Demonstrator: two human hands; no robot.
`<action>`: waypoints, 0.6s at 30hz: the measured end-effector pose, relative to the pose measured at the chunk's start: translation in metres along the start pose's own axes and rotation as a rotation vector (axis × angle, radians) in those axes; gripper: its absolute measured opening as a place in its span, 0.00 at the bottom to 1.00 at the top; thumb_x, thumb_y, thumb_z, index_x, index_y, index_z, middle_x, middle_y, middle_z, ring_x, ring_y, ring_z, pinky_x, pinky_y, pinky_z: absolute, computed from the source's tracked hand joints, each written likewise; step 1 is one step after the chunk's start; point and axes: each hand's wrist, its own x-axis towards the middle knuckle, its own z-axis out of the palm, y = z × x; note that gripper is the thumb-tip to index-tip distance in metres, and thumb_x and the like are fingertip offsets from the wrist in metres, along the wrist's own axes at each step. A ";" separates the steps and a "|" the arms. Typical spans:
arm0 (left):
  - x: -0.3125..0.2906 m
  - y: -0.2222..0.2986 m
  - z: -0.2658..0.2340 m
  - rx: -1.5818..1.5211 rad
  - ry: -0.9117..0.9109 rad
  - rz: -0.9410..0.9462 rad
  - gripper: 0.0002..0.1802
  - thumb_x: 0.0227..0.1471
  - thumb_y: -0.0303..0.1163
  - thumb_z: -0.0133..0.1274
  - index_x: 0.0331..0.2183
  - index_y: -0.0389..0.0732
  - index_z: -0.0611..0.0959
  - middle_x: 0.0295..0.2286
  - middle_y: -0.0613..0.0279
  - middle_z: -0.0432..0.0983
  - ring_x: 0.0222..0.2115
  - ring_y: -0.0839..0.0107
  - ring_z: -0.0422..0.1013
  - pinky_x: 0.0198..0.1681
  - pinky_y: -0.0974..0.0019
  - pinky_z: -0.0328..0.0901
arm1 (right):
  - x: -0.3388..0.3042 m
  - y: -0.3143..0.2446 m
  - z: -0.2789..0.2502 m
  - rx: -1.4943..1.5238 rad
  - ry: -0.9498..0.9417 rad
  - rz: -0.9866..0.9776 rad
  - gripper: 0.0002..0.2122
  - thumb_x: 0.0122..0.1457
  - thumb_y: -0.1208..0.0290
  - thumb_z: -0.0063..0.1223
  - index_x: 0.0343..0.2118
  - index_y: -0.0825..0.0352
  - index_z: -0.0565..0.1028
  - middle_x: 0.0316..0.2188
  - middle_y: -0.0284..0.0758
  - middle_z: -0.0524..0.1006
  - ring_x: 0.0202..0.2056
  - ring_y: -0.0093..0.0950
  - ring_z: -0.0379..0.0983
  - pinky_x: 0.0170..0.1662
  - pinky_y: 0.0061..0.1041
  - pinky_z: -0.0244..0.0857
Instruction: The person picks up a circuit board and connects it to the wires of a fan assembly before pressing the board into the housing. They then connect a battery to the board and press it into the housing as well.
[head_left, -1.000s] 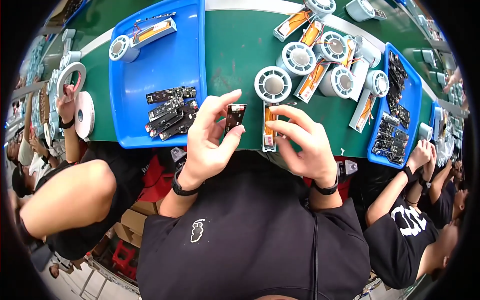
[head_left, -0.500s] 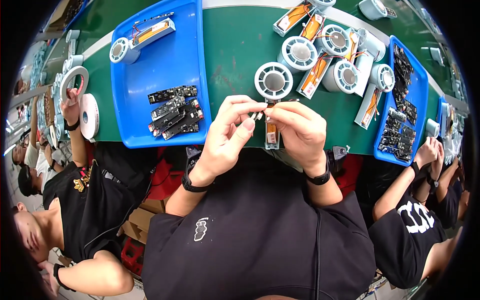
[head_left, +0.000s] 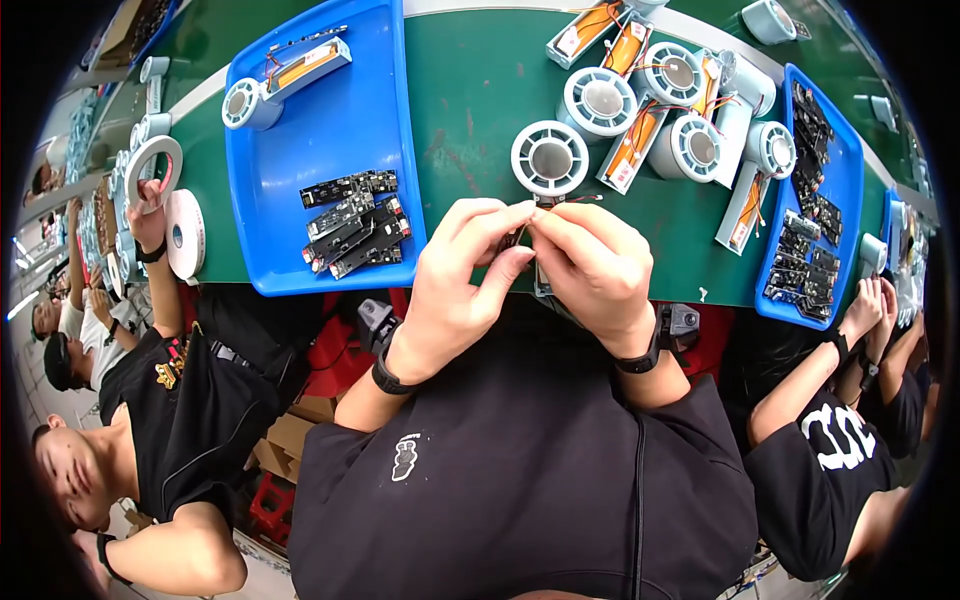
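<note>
My left hand point(head_left: 468, 265) and my right hand point(head_left: 597, 262) meet fingertip to fingertip at the table's near edge. Both are pinched closed. A small dark bit shows beneath the left fingers, but what either hand grips is too covered to name. Just beyond the fingertips stands a light-blue housing point(head_left: 550, 160) with a round, spoked end and a grey disc in its middle. Its handle runs toward me, mostly hidden under my hands. A thin wire end point(head_left: 585, 197) pokes out past the right fingers.
Left of my hands lies a blue tray point(head_left: 330, 150) with black circuit boards point(head_left: 355, 225) and one housing. Several housings with orange batteries point(head_left: 632, 150) crowd the right; beyond them is another blue tray point(head_left: 800, 318) of boards. Co-workers sit either side, one holding a tape roll point(head_left: 155, 172).
My hands have drawn closer together, and the fingers now cover the small piece and handle that showed between them. The view has shifted slightly.
</note>
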 end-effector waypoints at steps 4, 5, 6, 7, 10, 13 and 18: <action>0.004 0.009 -0.008 0.061 -0.075 -0.079 0.18 0.60 0.19 0.57 0.53 0.34 0.79 0.43 0.57 0.72 0.37 0.72 0.77 0.37 0.69 0.76 | 0.006 -0.003 -0.008 -0.131 -0.141 -0.024 0.10 0.48 0.84 0.69 0.35 0.70 0.82 0.28 0.39 0.82 0.27 0.33 0.81 0.30 0.26 0.74; 0.005 0.012 -0.010 0.063 -0.076 -0.080 0.18 0.60 0.19 0.57 0.53 0.34 0.79 0.43 0.57 0.72 0.37 0.72 0.77 0.37 0.69 0.76 | 0.007 0.001 -0.012 -0.061 -0.181 0.024 0.10 0.48 0.84 0.69 0.34 0.70 0.81 0.29 0.39 0.82 0.27 0.32 0.81 0.31 0.25 0.74; 0.006 0.014 -0.012 -0.082 -0.109 -0.166 0.18 0.60 0.19 0.57 0.52 0.34 0.79 0.43 0.57 0.72 0.37 0.71 0.78 0.37 0.70 0.76 | 0.009 0.005 -0.016 0.010 -0.220 0.072 0.10 0.49 0.84 0.69 0.34 0.70 0.80 0.29 0.39 0.82 0.27 0.30 0.81 0.31 0.25 0.75; 0.007 0.016 -0.014 -0.227 -0.141 -0.251 0.17 0.60 0.19 0.57 0.51 0.34 0.80 0.43 0.56 0.73 0.36 0.70 0.78 0.37 0.70 0.76 | 0.009 0.007 -0.018 0.081 -0.259 0.120 0.11 0.49 0.84 0.69 0.34 0.70 0.79 0.29 0.39 0.82 0.28 0.29 0.81 0.31 0.24 0.75; 0.007 0.014 -0.015 -0.370 -0.200 -0.338 0.16 0.59 0.18 0.56 0.50 0.34 0.80 0.43 0.55 0.73 0.36 0.69 0.78 0.37 0.70 0.76 | 0.007 0.006 -0.018 0.173 -0.248 0.262 0.10 0.50 0.85 0.68 0.34 0.71 0.78 0.31 0.38 0.82 0.29 0.27 0.82 0.33 0.23 0.76; 0.009 0.014 -0.016 -0.369 -0.255 -0.344 0.16 0.58 0.17 0.56 0.49 0.34 0.81 0.43 0.54 0.73 0.36 0.69 0.78 0.37 0.70 0.76 | 0.005 0.005 -0.017 0.254 -0.227 0.332 0.11 0.53 0.86 0.67 0.37 0.71 0.77 0.32 0.38 0.83 0.32 0.26 0.83 0.35 0.22 0.77; 0.020 0.025 -0.022 0.037 -0.247 -0.086 0.18 0.54 0.16 0.58 0.48 0.35 0.81 0.42 0.54 0.74 0.36 0.66 0.78 0.39 0.67 0.75 | -0.003 0.002 -0.019 0.343 -0.147 0.335 0.14 0.58 0.88 0.61 0.45 0.73 0.73 0.35 0.39 0.84 0.38 0.29 0.84 0.41 0.24 0.79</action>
